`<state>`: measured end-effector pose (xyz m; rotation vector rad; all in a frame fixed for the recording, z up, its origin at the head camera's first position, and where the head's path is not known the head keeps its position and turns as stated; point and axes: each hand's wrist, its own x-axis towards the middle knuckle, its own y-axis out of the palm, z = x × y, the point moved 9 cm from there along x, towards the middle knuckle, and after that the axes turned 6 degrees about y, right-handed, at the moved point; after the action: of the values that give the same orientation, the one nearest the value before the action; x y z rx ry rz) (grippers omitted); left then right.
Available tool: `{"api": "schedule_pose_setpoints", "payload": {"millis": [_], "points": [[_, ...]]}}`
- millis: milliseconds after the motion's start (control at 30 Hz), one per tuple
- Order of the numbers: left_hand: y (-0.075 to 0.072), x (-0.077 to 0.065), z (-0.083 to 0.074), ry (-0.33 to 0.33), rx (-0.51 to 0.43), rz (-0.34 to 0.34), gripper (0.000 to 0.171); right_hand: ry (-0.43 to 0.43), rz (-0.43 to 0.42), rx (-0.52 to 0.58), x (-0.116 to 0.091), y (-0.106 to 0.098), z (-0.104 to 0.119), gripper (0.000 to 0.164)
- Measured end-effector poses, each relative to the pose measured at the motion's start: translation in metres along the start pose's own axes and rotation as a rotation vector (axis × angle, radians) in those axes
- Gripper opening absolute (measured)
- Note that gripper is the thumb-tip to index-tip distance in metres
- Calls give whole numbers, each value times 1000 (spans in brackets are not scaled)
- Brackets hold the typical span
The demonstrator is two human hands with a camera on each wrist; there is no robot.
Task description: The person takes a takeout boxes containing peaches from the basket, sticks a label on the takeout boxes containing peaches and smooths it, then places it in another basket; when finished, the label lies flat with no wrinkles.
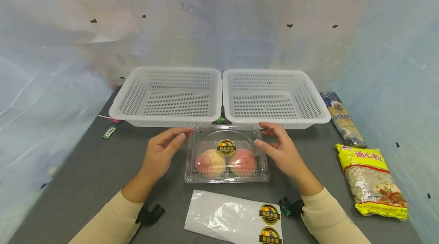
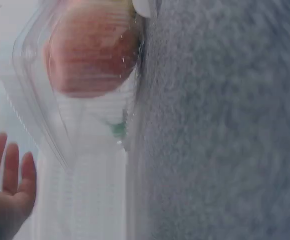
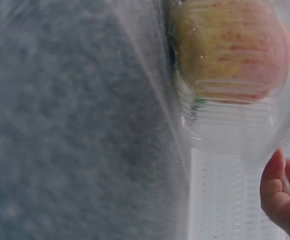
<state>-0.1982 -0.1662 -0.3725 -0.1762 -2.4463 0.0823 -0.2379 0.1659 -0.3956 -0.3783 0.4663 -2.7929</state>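
Observation:
A clear plastic fruit box [image 1: 226, 177] stands with its lid down in front of me. Inside are two peaches, a yellow-red one [image 1: 210, 163] and a redder one [image 1: 242, 162]. A round black-and-gold fruit sticker [image 1: 226, 147] lies on the lid. My left hand [image 1: 162, 150] is at the box's back left corner; in the left wrist view its loosely extended fingers [image 2: 11, 167] are apart from the plastic. At the back right corner, my right hand [image 1: 279, 149] has relaxed fingers and thumb by the lid's edge. The right wrist view shows a fingertip [image 3: 278, 156] at the rim.
Nearest me lies a white sticker sheet [image 1: 226, 213]. Two white baskets, left [image 1: 171, 119] and right [image 1: 274, 120], stand behind the box. A yellow pasta bag [image 1: 374, 181] and a long noodle pack [image 1: 344, 122] lie at right. A small green packet [image 1: 109, 132] is at left.

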Motion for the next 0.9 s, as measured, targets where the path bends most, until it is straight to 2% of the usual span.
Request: {"api": "schedule_pose_setpoints", "payload": {"millis": [67,167,267,400,500,667,900], "points": [[-13,-2,14,-129,-192,-108,35,89,5,60,1,-1,-12,57],[-26,-8,33,-276,-413,-242,54,200,19,141,2,-1,-27,59],[-34,-14,45,-364,-540,-331,62,295,49,222,2,3,-41,61],[-42,-22,58,-442,-679,-435,66,399,98,295,-1,13,-56,66],[-49,-27,67,-481,-754,-521,64,456,138,308,-3,19,-62,72],[-62,-34,78,-507,-786,-629,54,500,215,320,-5,27,-65,75],[-85,-32,77,-436,-794,-757,48,518,251,351,-7,30,-64,73]]}}
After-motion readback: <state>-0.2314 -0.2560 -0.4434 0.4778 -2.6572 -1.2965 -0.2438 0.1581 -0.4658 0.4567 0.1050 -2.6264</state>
